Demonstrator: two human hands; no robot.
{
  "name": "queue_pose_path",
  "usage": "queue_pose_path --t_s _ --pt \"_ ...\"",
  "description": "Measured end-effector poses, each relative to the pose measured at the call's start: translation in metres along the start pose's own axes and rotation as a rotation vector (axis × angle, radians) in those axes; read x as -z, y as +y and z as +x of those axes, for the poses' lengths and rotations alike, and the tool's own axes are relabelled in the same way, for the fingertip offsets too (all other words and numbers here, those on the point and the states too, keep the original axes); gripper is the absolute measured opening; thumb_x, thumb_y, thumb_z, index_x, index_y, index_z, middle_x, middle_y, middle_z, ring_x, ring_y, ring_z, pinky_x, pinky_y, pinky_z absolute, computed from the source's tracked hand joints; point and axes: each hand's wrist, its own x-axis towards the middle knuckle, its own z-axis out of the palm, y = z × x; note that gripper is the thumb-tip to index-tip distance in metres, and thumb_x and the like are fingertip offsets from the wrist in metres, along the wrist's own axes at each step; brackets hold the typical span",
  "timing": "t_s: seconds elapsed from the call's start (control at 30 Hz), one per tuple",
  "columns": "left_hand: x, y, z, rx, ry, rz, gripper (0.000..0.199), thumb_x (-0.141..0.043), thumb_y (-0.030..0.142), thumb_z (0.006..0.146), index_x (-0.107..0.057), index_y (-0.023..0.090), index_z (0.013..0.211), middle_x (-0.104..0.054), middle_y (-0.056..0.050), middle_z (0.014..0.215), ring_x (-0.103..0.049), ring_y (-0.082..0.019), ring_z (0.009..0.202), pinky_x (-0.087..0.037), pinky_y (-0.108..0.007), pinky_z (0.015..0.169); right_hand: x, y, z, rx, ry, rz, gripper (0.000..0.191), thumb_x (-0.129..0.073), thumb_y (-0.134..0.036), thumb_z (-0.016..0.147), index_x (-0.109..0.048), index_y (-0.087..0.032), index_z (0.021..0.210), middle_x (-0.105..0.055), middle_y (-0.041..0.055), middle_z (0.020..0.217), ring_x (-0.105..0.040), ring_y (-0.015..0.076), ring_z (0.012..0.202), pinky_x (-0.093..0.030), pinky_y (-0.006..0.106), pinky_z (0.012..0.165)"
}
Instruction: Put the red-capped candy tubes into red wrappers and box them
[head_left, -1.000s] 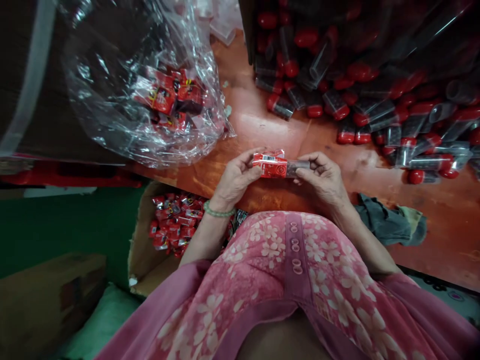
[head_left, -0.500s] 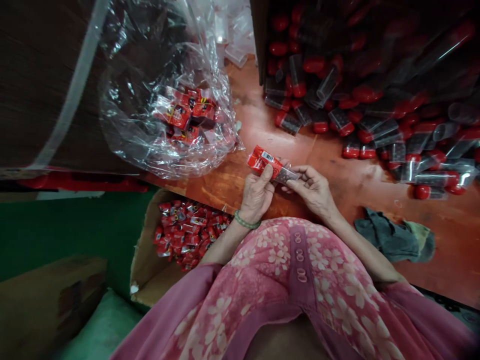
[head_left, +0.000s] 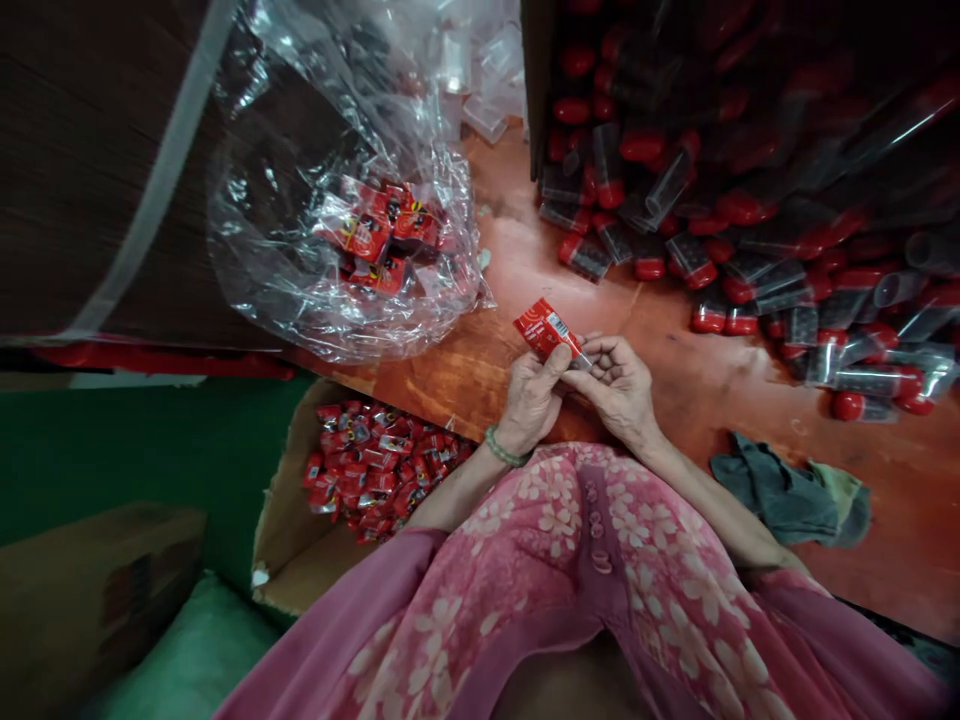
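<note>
Your left hand (head_left: 534, 395) pinches a red packet (head_left: 541, 326) beneath the thumb; your right hand (head_left: 619, 395) pinches its clear end. The packet is held over the table (head_left: 525, 225), right of the clear bag (head_left: 337, 340), well apart from the red-capped tubes (head_left: 750, 265).

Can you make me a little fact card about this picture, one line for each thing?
Left hand: pinching a red packet with a barcode
Right hand: thumb and fingers at the packet's other end
Left wrist: green bead bracelet
Clear plastic bag: red packages inside
Cardboard box: many small red packets inside
Red-capped clear tubes: heaped
Dark green cloth: crumpled on table
</note>
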Motion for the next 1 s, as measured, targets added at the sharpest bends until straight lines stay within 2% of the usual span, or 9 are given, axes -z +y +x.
queue_pose_path --t_s 0.1,0.23,0.4,0.53,0.67,0.77,0.83,0.93,1.0 --pt "0.004 0.004 -0.002 0.034 -0.05 0.039 0.05 -0.087 0.061 0.063 -0.077 0.017 0.085 -0.079 -0.008 0.097 -0.073 -0.026 0.107 -0.056 -0.036 0.098 0.01 0.006 -0.001 0.111 -0.01 -0.097 0.055 -0.088 -0.058 0.065 -0.054 -0.026 0.095 -0.071 0.0006 0.097 -0.071 0.0149 0.079 -0.06 0.029 0.074" --pt "0.009 0.007 -0.008 0.077 -0.17 0.105 0.049 -0.085 0.06 0.068 -0.079 0.016 0.088 -0.079 -0.007 0.094 -0.073 -0.022 0.095 -0.055 -0.034 0.094 0.033 0.008 0.0 0.421 -0.022 -0.438 0.055 -0.084 -0.062 0.07 -0.057 -0.027 0.102 -0.075 0.0034 0.09 -0.07 0.0186 0.068 -0.058 0.032 0.062" --pt "0.01 0.009 -0.014 0.109 -0.344 0.104 0.045 -0.082 0.052 0.076 -0.079 0.019 0.107 -0.076 -0.01 0.119 -0.071 -0.025 0.111 -0.052 -0.034 0.102 0.051 0.003 0.005 0.721 -0.097 -0.732 0.042 -0.078 -0.061 0.078 -0.061 -0.025 0.089 -0.071 0.0025 0.065 -0.065 0.0186 0.053 -0.052 0.032 0.056" --pt "0.012 0.009 -0.017 0.134 -0.402 0.124 0.045 -0.081 0.046 0.079 -0.078 0.02 0.115 -0.071 -0.012 0.132 -0.068 -0.027 0.119 -0.051 -0.036 0.106 0.056 0.007 0.006 0.768 -0.152 -0.77 0.042 -0.068 -0.067 0.084 -0.061 -0.026 0.083 -0.062 0.0004 0.054 -0.058 0.0178 0.048 -0.047 0.032 0.054" --pt "0.016 0.008 -0.019 0.173 -0.419 0.134 0.052 -0.081 0.048 0.078 -0.076 0.02 0.121 -0.074 -0.012 0.126 -0.07 -0.027 0.113 -0.053 -0.036 0.1 0.054 0.013 0.006 0.803 -0.192 -0.769 0.042 -0.064 -0.067 0.087 -0.062 -0.025 0.08 -0.063 0.0018 0.056 -0.057 0.0173 0.05 -0.047 0.032 0.054" --pt "0.028 0.013 -0.025 0.16 -0.377 0.21 0.052 -0.08 0.049 0.078 -0.076 0.02 0.121 -0.078 -0.01 0.113 -0.072 -0.025 0.104 -0.054 -0.035 0.098 0.044 0.011 0.004 0.835 -0.272 -0.786 0.041 -0.062 -0.063 0.091 -0.064 -0.024 0.081 -0.065 0.0027 0.058 -0.059 0.0171 0.052 -0.048 0.031 0.056" --pt "0.042 0.023 -0.035 0.155 -0.302 0.333 0.046 -0.079 0.05 0.078 -0.079 0.019 0.112 -0.08 -0.008 0.102 -0.073 -0.023 0.095 -0.056 -0.035 0.094 0.035 0.004 0.003 0.823 -0.407 -0.835 0.038 -0.06 -0.059 0.094 -0.067 -0.022 0.088 -0.07 0.0047 0.067 -0.064 0.0178 0.059 -0.05 0.031 0.061" --pt "0.072 0.046 -0.063 0.142 -0.102 0.537 0.042 -0.08 0.05 0.076 -0.081 0.018 0.103 -0.08 -0.008 0.104 -0.072 -0.025 0.097 -0.055 -0.038 0.095 0.028 -0.01 0.002 0.795 -0.6 -0.96 0.038 -0.059 -0.054 0.097 -0.069 -0.019 0.109 -0.076 0.0078 0.082 -0.069 0.0206 0.075 -0.052 0.033 0.074" --pt "0.097 0.065 -0.088 0.11 0.098 0.629 0.044 -0.082 0.051 0.073 -0.081 0.02 0.105 -0.079 -0.008 0.113 -0.07 -0.029 0.108 -0.052 -0.042 0.102 0.03 -0.018 0.005 0.764 -0.589 -1.045 0.042 -0.058 -0.052 0.097 -0.068 -0.017 0.117 -0.077 0.0117 0.093 -0.071 0.0244 0.086 -0.053 0.037 0.082"
